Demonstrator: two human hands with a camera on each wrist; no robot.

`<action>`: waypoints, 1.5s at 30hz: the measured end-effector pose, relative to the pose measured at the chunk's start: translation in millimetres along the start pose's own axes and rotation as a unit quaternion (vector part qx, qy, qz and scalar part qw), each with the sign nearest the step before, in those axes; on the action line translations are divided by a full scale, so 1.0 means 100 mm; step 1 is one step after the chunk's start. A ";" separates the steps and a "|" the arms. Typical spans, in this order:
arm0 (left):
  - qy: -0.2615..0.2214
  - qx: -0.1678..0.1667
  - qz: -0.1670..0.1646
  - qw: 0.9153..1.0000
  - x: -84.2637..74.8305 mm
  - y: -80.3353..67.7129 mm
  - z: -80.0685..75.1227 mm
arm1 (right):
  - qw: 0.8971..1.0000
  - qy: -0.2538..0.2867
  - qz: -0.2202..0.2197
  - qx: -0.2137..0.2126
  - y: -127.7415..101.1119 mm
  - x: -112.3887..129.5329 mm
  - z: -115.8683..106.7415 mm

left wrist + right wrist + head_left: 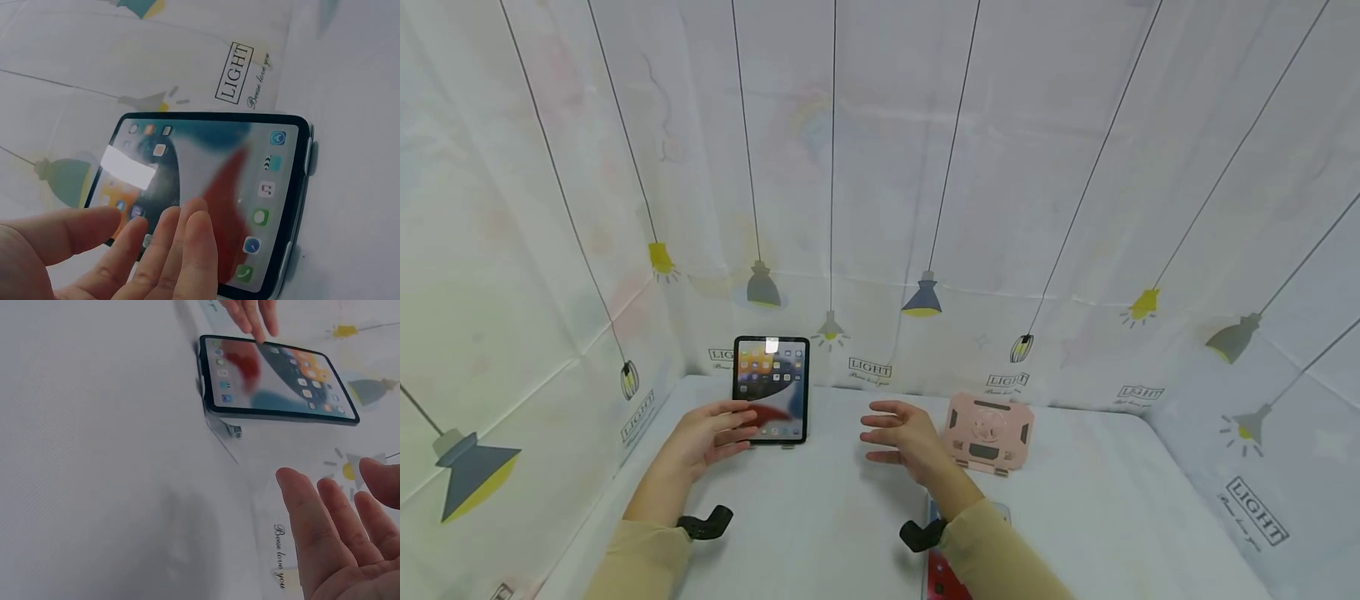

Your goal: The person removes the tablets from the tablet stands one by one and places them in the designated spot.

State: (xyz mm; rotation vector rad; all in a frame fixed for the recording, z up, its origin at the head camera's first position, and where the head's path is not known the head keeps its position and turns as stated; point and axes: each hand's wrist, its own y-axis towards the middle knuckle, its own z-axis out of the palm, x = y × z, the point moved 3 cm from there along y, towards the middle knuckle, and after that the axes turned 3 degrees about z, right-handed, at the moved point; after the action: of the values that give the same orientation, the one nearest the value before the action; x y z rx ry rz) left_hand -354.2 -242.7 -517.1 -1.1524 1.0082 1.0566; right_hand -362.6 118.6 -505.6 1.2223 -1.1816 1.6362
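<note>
A black-framed tablet (pixel 771 387) (pixel 206 187) (pixel 275 378) stands upright on a small stand (pixel 225 428) near the back wall, its screen lit with app icons. My left hand (pixel 741 425) (pixel 150 237) hovers at the tablet's lower left with straight fingers close to the screen; whether they touch it I cannot tell. My right hand (pixel 880 433) (pixel 328 494) floats above the middle of the table, to the right of the tablet, fingers spread and holding nothing.
A pink folding stand (pixel 988 429) sits right of my right hand. A flat red and blue object (pixel 942 575) lies partly under my right forearm. White cloth (pixel 820 517) covers the table, and printed curtain walls close in the back and both sides.
</note>
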 end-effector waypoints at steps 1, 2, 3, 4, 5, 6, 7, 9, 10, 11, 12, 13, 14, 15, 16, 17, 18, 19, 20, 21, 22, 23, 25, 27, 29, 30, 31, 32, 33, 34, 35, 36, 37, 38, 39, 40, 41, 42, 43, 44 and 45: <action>0.000 -0.004 -0.002 1.000 0.00 0.00 -0.02 | 1.000 0.001 0.001 -0.001 0.01 -0.01 0.02; 0.001 -0.004 -0.002 1.000 -0.01 0.00 -0.04 | 1.000 0.000 0.001 -0.002 0.02 -0.02 0.04; 0.004 -0.004 -0.003 1.000 -0.02 0.00 -0.06 | 1.000 -0.002 0.001 -0.003 0.04 -0.02 0.06; 0.005 -0.005 -0.004 1.000 -0.03 0.00 -0.08 | 1.000 -0.003 0.002 -0.004 0.05 -0.03 0.07; 0.006 -0.010 -0.006 1.000 -0.04 0.00 -0.09 | 1.000 -0.005 0.002 -0.005 0.06 -0.03 0.09; 0.008 -0.012 -0.006 1.000 -0.06 0.00 -0.11 | 1.000 -0.006 0.001 -0.006 0.08 -0.03 0.10; 0.011 -0.014 -0.006 1.000 -0.08 0.00 -0.12 | 1.000 -0.008 0.001 -0.006 0.09 -0.02 0.12; 0.019 -0.015 -0.004 1.000 -0.12 0.00 -0.15 | 1.000 -0.014 0.000 -0.007 0.11 0.00 0.15; 0.023 -0.017 -0.002 1.000 -0.13 0.01 -0.16 | 1.000 -0.015 0.000 -0.007 0.11 0.01 0.16; 0.024 -0.018 -0.001 1.000 -0.15 0.01 -0.17 | 1.000 -0.019 -0.004 -0.008 0.12 0.03 0.18; 0.028 -0.016 0.002 0.999 -0.17 0.01 -0.18 | 1.000 -0.020 -0.004 -0.008 0.12 0.05 0.20; 0.028 -0.019 0.002 0.999 -0.18 0.01 -0.19 | 1.000 -0.021 -0.005 -0.008 0.13 0.06 0.21; 0.028 -0.020 0.003 0.999 -0.19 0.02 -0.20 | 1.000 -0.023 -0.007 -0.008 0.13 0.07 0.23; 0.028 -0.024 0.003 0.999 -0.20 0.02 -0.22 | 1.000 -0.023 -0.007 -0.009 0.14 0.08 0.24; 0.028 -0.025 0.004 0.999 -0.21 0.02 -0.22 | 1.000 -0.022 -0.007 -0.008 0.15 0.09 0.25; 0.028 -0.027 0.004 0.999 -0.22 0.03 -0.23 | 1.000 -0.022 -0.008 -0.008 0.16 0.10 0.27; 0.028 -0.030 0.004 0.999 -0.23 0.03 -0.25 | 1.000 -0.020 -0.007 -0.007 0.17 0.10 0.27; 0.026 -0.034 0.004 0.999 -0.24 0.03 -0.26 | 1.000 -0.018 -0.008 -0.005 0.18 0.10 0.28; 0.026 -0.036 0.005 0.999 -0.25 0.04 -0.27 | 1.000 -0.016 -0.007 -0.004 0.19 0.11 0.29; 0.027 -0.038 0.005 0.999 -0.26 0.04 -0.27 | 1.000 -0.012 -0.005 -0.002 0.19 0.11 0.30; 0.028 -0.038 0.005 0.999 -0.27 0.04 -0.28 | 1.000 -0.010 -0.005 0.000 0.20 0.12 0.31; 0.028 -0.039 0.006 0.999 -0.28 0.04 -0.29 | 1.000 -0.006 -0.004 0.001 0.21 0.13 0.31; 0.033 -0.043 0.005 0.999 -0.30 0.05 -0.31 | 1.000 -0.003 -0.006 0.005 0.23 0.14 0.32; 0.039 -0.045 0.005 0.998 -0.32 0.05 -0.32 | 1.000 -0.001 -0.009 0.006 0.26 0.15 0.33; 0.044 -0.048 0.007 0.998 -0.35 0.07 -0.34 | 1.000 0.000 -0.015 0.008 0.28 0.17 0.34; 0.046 -0.050 0.008 0.998 -0.36 0.08 -0.35 | 1.000 -0.001 -0.018 0.009 0.29 0.18 0.35; 0.048 -0.053 0.009 0.997 -0.36 0.09 -0.35 | 1.000 0.001 -0.017 0.009 0.30 0.19 0.36; 0.049 -0.055 0.010 0.997 -0.37 0.11 -0.37 | 1.000 0.001 -0.018 0.009 0.31 0.20 0.37; 0.050 -0.058 0.012 0.997 -0.37 0.12 -0.38 | 1.000 0.001 -0.019 0.009 0.32 0.21 0.38; 0.051 -0.060 0.014 0.997 -0.37 0.14 -0.39 | 1.000 0.001 -0.019 0.010 0.33 0.22 0.39; 0.052 -0.064 0.016 0.996 -0.38 0.15 -0.40 | 1.000 -0.002 -0.023 0.011 0.34 0.22 0.41; 0.053 -0.068 0.016 0.996 -0.38 0.17 -0.41 | 1.000 -0.003 -0.024 0.013 0.35 0.23 0.42; 0.054 -0.072 0.017 0.996 -0.38 0.19 -0.42 | 1.000 -0.003 -0.025 0.014 0.37 0.24 0.43; 0.055 -0.073 0.020 0.996 -0.38 0.20 -0.42 | 1.000 -0.004 -0.026 0.015 0.38 0.24 0.43; 0.056 -0.073 0.022 0.996 -0.39 0.21 -0.42 | 0.999 -0.006 -0.029 0.015 0.40 0.24 0.44; 0.055 -0.073 0.025 0.996 -0.40 0.23 -0.42 | 0.999 -0.005 -0.029 0.014 0.41 0.25 0.45; 0.055 -0.074 0.026 0.995 -0.40 0.24 -0.42 | 0.999 -0.006 -0.031 0.013 0.43 0.25 0.46; 0.055 -0.074 0.028 0.995 -0.41 0.26 -0.42 | 0.999 -0.003 -0.030 0.012 0.44 0.25 0.47; 0.055 -0.074 0.030 0.995 -0.42 0.27 -0.42 | 1.000 -0.001 -0.030 0.011 0.46 0.25 0.48; 0.059 -0.075 0.033 0.995 -0.43 0.27 -0.42 | 0.999 -0.002 -0.033 0.011 0.47 0.25 0.49; 0.062 -0.076 0.034 0.995 -0.44 0.28 -0.42 | 0.999 -0.002 -0.033 0.012 0.48 0.25 0.50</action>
State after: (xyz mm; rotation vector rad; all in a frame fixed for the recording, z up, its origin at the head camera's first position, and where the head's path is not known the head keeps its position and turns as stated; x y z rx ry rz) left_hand -393.2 -286.3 -485.2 -1.3283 1.0848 1.1429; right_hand -400.8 57.8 -486.3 1.2667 -1.1151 1.6039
